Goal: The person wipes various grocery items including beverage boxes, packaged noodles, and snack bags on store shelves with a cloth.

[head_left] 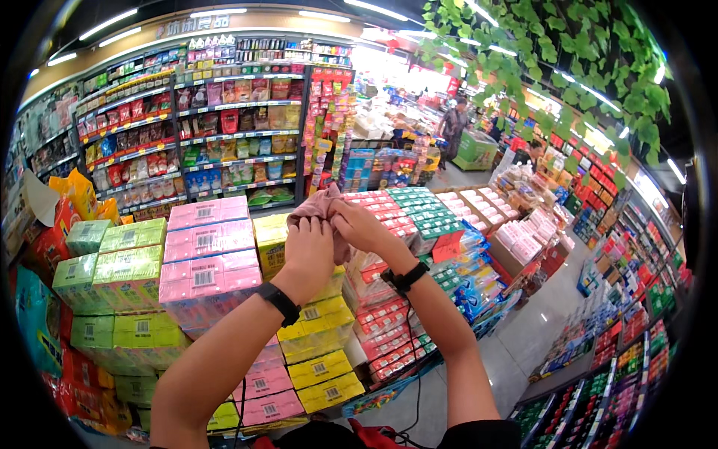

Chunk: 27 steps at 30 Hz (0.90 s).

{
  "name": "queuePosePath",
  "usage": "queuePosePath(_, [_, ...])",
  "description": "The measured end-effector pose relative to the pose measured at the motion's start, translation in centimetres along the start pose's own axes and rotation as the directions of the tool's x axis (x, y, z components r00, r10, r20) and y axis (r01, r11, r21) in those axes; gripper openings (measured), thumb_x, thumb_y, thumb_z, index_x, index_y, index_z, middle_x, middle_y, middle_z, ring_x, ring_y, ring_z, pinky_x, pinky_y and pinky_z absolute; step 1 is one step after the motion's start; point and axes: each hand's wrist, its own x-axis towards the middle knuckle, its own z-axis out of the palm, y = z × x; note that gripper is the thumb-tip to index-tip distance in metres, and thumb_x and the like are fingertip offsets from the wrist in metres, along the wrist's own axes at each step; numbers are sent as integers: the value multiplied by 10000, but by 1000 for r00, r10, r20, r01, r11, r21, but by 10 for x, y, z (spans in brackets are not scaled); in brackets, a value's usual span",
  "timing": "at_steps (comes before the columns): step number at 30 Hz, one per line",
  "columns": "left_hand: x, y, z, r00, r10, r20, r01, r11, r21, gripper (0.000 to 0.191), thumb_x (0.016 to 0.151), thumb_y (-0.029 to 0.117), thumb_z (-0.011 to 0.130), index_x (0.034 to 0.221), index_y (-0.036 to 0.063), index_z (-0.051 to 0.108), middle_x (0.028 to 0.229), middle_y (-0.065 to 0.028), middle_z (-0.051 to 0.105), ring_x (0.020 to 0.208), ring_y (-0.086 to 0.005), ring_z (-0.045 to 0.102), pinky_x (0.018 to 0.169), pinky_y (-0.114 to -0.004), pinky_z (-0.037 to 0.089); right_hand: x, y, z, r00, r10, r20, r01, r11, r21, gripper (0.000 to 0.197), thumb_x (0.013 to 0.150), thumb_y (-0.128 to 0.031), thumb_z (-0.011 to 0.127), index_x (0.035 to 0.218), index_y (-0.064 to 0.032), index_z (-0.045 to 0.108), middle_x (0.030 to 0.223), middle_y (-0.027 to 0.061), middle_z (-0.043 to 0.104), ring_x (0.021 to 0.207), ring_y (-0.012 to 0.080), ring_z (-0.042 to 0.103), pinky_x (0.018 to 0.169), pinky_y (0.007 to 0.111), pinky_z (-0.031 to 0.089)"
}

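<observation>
A crumpled dusty-pink cloth (314, 206) is held up between my two hands, above stacked packs in the middle of the view. My left hand (309, 255) grips its lower left side with bent fingers. My right hand (359, 224) pinches its right side, and a fold hangs down between the hands. Each wrist wears a black band. Just left of the cloth and below my hands are yellow shrink-wrapped packs (320, 320). Pink wrapped packs (207, 241) stand farther left, with green ones (126, 264) beyond them. Red-and-white boxes (387, 331) are stacked to the right.
Shelves of bagged goods (241, 123) stand behind the stacks. Green boxes (423, 210) and blue bags (471, 292) lie to the right, beside a tiled aisle (505, 359). A black cable (418, 370) hangs by my right arm. A person (452, 132) stands farther back.
</observation>
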Motion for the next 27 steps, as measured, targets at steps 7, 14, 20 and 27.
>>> queuePosePath(7, [-18,-34,-28,977,-98,187,101,995,-3,388,839,246,694,1157,29,642,1296,-153,609,1204,-305,588,960,-437,485,26,-34,22,989,-37,143,34,999,24,248,1004,-224,440,1081,-12,543,1047,237,631,1024,440,596,917,510,473])
queuePosePath(14, [-49,-74,-106,966,-99,239,143,974,-177,197,874,143,651,1009,25,733,1324,-122,608,1038,-334,688,865,-439,570,41,-84,51,954,-68,293,-62,909,413,304,1048,-272,430,1180,-13,522,1095,209,599,1056,383,603,891,468,481])
queuePosePath(20, [-115,-146,-83,911,-48,409,181,939,-293,255,908,146,606,1132,67,698,1269,-148,637,1099,-341,657,922,-456,540,60,-113,100,734,-614,292,663,741,-109,265,985,-189,532,1157,9,572,1256,201,576,1199,388,551,1064,450,447])
queuePosePath(27, [-179,-168,-73,987,-142,69,149,983,-103,349,903,174,594,1172,-44,632,1197,-206,638,1149,-359,603,1009,-441,483,86,-193,109,729,-352,588,360,927,108,440,1065,-217,397,1447,-1,421,1440,265,482,1337,425,481,1134,433,385])
